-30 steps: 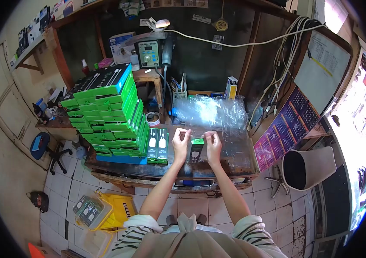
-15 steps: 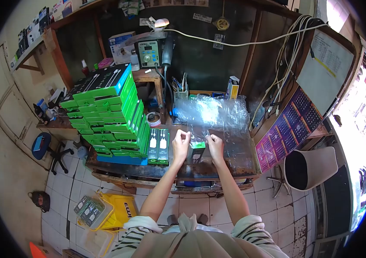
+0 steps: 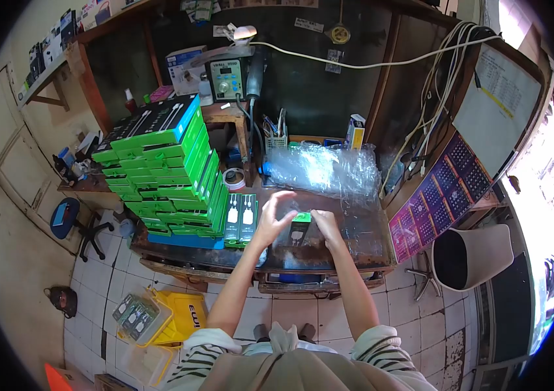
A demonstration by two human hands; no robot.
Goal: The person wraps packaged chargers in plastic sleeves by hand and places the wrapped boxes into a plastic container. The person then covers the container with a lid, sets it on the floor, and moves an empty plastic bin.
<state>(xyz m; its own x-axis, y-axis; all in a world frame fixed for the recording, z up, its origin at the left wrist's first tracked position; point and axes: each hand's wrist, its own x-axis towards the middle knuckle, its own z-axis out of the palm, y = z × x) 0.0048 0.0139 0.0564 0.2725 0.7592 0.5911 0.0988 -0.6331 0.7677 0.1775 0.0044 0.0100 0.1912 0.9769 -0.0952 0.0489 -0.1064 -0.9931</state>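
Note:
A small black box with a green top (image 3: 300, 229) stands on the worn bench between my hands. My left hand (image 3: 273, 221) is just left of it, thumb and fingers apart, holding nothing I can see. At the box's upper right edge is my right hand (image 3: 326, 226), its fingers pressed together; what they pinch, if anything, is hidden. Two similar black-and-green boxes (image 3: 240, 219) lie side by side left of my left hand. Beyond my hands lies a crumpled heap of clear plastic film (image 3: 322, 171).
A tall stack of green-and-black boxes (image 3: 160, 173) fills the bench's left side. Behind it, a soldering station (image 3: 227, 79) sits on a small wooden stand (image 3: 225, 116). A yellow container (image 3: 182, 316) is on the floor at left, and a white chair (image 3: 476, 255) at right.
My left hand has opened from a pinch and dropped slightly left of the box. My right hand has come down to the box's upper right edge, fingers still together.

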